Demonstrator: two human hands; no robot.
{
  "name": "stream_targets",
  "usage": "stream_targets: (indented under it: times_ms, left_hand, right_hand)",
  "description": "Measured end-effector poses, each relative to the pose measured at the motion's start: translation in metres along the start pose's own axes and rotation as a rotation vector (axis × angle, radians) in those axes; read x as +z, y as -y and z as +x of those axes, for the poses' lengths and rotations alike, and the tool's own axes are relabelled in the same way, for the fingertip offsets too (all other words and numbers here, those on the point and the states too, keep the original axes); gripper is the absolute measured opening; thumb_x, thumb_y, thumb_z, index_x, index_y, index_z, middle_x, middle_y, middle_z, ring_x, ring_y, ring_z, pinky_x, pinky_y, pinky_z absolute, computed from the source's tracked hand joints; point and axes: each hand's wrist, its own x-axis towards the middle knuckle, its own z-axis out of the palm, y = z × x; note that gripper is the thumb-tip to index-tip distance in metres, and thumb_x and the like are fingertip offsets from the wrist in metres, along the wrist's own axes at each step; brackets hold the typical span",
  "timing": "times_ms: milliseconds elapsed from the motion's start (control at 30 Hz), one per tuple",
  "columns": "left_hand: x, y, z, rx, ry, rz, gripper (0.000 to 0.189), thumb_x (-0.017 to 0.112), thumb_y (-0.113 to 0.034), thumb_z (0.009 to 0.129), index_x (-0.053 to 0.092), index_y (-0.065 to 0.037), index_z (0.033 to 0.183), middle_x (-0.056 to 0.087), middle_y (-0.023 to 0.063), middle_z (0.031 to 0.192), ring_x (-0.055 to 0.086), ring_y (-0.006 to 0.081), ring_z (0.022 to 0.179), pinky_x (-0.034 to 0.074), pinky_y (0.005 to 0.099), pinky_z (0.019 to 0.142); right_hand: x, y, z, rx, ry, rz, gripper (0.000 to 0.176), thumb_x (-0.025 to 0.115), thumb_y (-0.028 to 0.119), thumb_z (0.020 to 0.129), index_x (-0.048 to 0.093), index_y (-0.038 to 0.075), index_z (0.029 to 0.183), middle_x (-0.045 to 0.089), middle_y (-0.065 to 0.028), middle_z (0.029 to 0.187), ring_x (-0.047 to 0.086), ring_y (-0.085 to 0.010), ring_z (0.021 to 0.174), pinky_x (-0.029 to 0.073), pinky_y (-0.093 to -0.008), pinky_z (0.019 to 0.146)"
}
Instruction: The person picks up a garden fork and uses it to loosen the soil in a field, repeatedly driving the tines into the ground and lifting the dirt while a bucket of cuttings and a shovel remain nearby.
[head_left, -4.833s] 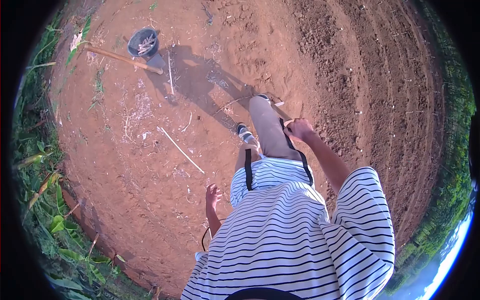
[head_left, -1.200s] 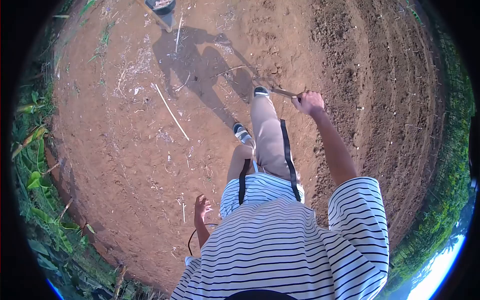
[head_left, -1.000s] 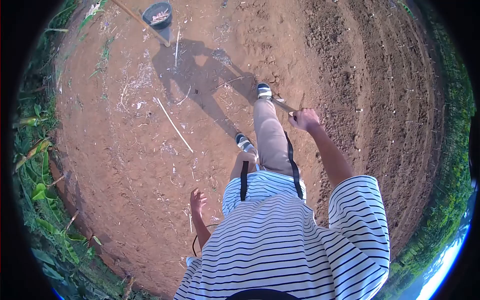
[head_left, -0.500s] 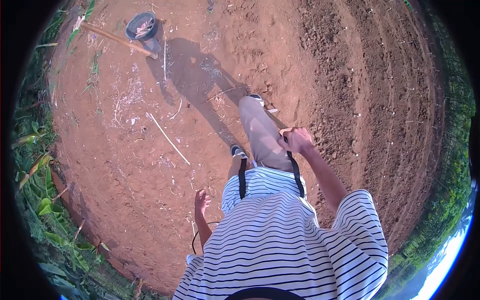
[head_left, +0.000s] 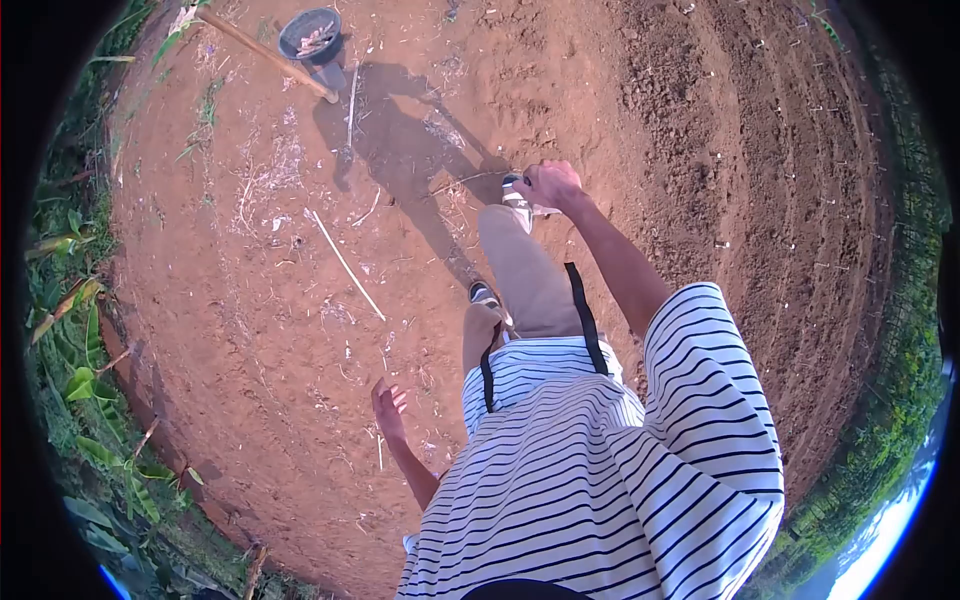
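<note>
My right hand (head_left: 552, 187) is stretched forward above my front shoe (head_left: 517, 203), its fingers wrapped round something mostly hidden by the hand. Half a second ago a brown wooden handle showed in that fist. My left hand (head_left: 390, 408) hangs out to the side over bare soil, fingers apart and holding nothing. Both feet are on reddish soil, one in front of the other.
Ahead at upper left stands a dark basin (head_left: 285, 42) with pale pieces in it. Beside it lies a hoe (head_left: 265, 54) with a wooden handle. A pale stick (head_left: 345, 265) lies on the soil. Tilled rows (head_left: 760, 200) run along the right; plants (head_left: 90, 400) border the left.
My right hand has moved forward from beside my thigh to above the front shoe. My left hand has swung slightly outward, and the basin and hoe have shifted right in view.
</note>
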Motion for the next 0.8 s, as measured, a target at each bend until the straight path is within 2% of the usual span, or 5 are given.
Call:
stream_targets:
  times_ms: [233, 400, 433, 533, 800]
  left_hand:
    - [-0.095, 0.151, -0.053, -0.260, -0.039, 0.077, 0.039, 0.048, -0.034, 0.084, 0.040, -0.016, 0.119, 0.054, 0.0110, 0.104, 0.057, 0.0217, 0.077, 0.045, 0.0366, 0.064]
    - [-0.151, 0.274, 0.008, -0.312, 0.659, 0.381, 0.042, 0.047, -0.035, 0.086, 0.035, -0.017, 0.121, 0.056, 0.0140, 0.105, 0.060, 0.0249, 0.081, 0.047, 0.0393, 0.067]
    - [-0.148, 0.257, 0.002, -0.307, 0.659, 0.385, 0.042, 0.047, -0.035, 0.086, 0.035, -0.017, 0.121, 0.056, 0.0140, 0.105, 0.060, 0.0249, 0.081, 0.047, 0.0393, 0.067]
    - [-0.138, 0.176, -0.033, -0.226, 0.142, 0.267, 0.040, 0.045, -0.036, 0.087, 0.038, -0.015, 0.119, 0.055, 0.0136, 0.107, 0.059, 0.0250, 0.083, 0.047, 0.0388, 0.067]
    - [-0.165, 0.189, -0.022, -0.199, 0.189, 0.390, 0.037, 0.047, -0.031, 0.087, 0.039, -0.015, 0.119, 0.056, 0.0109, 0.102, 0.059, 0.0210, 0.077, 0.047, 0.0351, 0.064]
  right_hand:
    - [0.066, 0.025, -0.100, 0.180, -0.013, -0.047, 0.052, 0.039, 0.051, 0.077, 0.062, 0.007, 0.091, 0.061, -0.0188, 0.088, 0.058, -0.0308, 0.089, 0.043, -0.0398, 0.079]
    - [0.157, 0.064, -0.238, 0.317, 0.055, 0.025, 0.042, 0.048, 0.049, 0.073, 0.059, 0.011, 0.089, 0.059, -0.0200, 0.088, 0.059, -0.0326, 0.081, 0.046, -0.0395, 0.072]
    - [0.181, 0.069, -0.256, 0.326, 0.051, 0.026, 0.039, 0.050, 0.047, 0.072, 0.060, 0.013, 0.086, 0.061, -0.0181, 0.083, 0.059, -0.0324, 0.078, 0.047, -0.0386, 0.070]
    - [0.246, 0.081, -0.302, 0.344, 0.063, 0.079, 0.033, 0.048, 0.042, 0.073, 0.060, 0.015, 0.088, 0.062, -0.0144, 0.077, 0.061, -0.0280, 0.074, 0.048, -0.0390, 0.067]
    - [0.386, 0.072, -0.370, 0.452, 0.702, 0.247, 0.043, 0.046, 0.043, 0.079, 0.051, 0.012, 0.109, 0.056, -0.0130, 0.108, 0.050, -0.0317, 0.104, 0.033, -0.0437, 0.092]
